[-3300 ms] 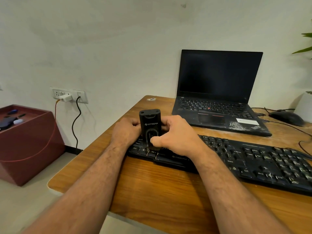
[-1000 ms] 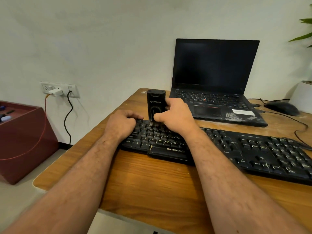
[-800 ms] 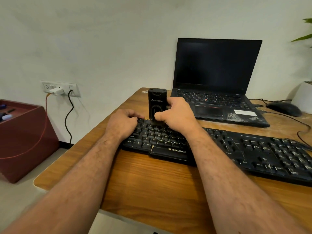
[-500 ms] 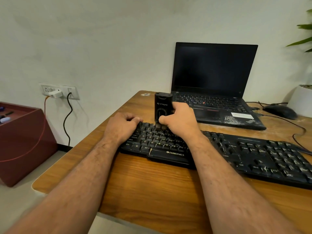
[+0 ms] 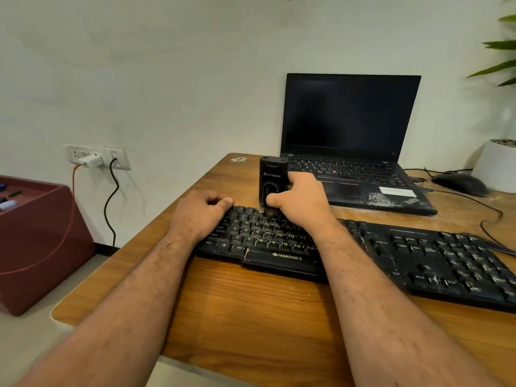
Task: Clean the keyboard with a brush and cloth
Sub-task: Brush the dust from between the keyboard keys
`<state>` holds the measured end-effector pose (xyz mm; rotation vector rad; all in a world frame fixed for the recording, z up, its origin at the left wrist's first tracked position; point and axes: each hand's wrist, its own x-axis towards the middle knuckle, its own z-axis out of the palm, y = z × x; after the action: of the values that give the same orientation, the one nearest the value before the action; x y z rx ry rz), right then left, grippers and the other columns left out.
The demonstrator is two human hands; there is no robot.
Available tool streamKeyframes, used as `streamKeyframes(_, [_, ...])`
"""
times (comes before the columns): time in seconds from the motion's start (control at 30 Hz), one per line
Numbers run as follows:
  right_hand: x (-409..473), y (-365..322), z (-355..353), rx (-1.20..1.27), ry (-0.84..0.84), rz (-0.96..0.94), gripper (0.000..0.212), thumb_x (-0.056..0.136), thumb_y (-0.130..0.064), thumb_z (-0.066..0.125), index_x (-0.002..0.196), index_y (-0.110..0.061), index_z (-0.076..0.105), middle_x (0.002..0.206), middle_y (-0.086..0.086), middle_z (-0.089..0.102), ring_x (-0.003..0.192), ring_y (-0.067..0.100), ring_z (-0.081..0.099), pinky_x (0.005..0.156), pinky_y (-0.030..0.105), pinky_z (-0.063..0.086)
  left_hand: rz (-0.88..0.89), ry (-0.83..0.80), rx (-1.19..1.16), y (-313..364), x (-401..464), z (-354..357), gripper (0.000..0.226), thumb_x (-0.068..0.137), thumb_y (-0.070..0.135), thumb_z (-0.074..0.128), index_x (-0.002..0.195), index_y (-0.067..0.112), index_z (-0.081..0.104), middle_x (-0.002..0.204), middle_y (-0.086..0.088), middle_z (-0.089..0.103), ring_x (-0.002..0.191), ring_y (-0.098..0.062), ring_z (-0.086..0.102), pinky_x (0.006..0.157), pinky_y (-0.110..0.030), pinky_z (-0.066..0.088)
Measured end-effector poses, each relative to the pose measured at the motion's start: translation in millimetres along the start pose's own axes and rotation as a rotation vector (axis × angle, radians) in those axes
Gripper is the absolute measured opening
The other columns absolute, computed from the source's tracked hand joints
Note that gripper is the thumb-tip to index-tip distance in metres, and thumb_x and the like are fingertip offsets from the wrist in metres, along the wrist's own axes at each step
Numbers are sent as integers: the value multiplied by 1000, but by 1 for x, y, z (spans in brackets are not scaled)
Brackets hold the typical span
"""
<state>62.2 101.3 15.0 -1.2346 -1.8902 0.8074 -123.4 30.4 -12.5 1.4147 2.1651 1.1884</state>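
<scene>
brushing step: right hand [image 5: 300,203] wrapped round the upright brush [image 5: 271,181] at the keyboard [image 5: 363,252] top row, desk's front. left hand [image 5: 199,213] curled, steadying its left end. next prob: sweep rightward; cloth not seen.

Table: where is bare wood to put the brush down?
Bare wood lies on the table in front of the keyboard, between the forearms, and left of the brush toward the far corner. Crowded: between keyboard and laptop, and by the mouse.
</scene>
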Motion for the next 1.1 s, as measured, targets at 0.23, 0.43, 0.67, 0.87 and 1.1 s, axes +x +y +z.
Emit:
streamKeyframes(0.23, [-1, 4, -8, 9, 13, 29, 23, 75, -19, 81, 94, -26, 70, 93, -4, 72, 90, 16, 68, 70, 30, 54, -7, -8, 4, -1, 1, 0, 26, 94, 44, 65, 108, 25, 75, 107, 4, 72, 100, -13, 62, 94, -31, 43])
streamKeyframes(0.43, [-5, 5, -11, 47, -40, 26, 23, 77, -16, 80, 96, -25, 70, 92, -6, 74, 88, 14, 70, 69, 29, 55, -5, -9, -6, -2, 1, 0, 26, 94, 45, 65, 108, 25, 75, 109, 4, 72, 102, -13, 63, 94, -31, 43])
streamKeyframes(0.67, [-19, -5, -2, 17, -84, -57, 32, 77, -19, 79, 107, -24, 70, 96, -7, 73, 91, 13, 69, 76, 30, 57, 38, -72, -196, 1, -10, -5, 28, 98, 42, 56, 120, 33, 72, 122, 9, 68, 116, -11, 58, 112, -44, 39])
streamKeyframes(0.87, [-17, -14, -5, -84, -53, -103, 26, 74, -23, 79, 97, -27, 68, 92, -7, 71, 91, 17, 68, 82, 36, 56, 73, -178, -238, 5, -22, -6, 64, 85, 72, 35, 128, 36, 65, 133, 12, 61, 122, -8, 54, 112, -42, 35])
streamKeyframes(1.1, [-20, -3, -11, 15, -77, -59, 26, 76, -19, 79, 98, -29, 69, 94, -7, 73, 91, 13, 70, 81, 35, 58, 119, -161, -235, 4, -24, -2, 65, 89, 76, 39, 124, 28, 65, 108, 18, 60, 102, -1, 55, 89, -30, 38])
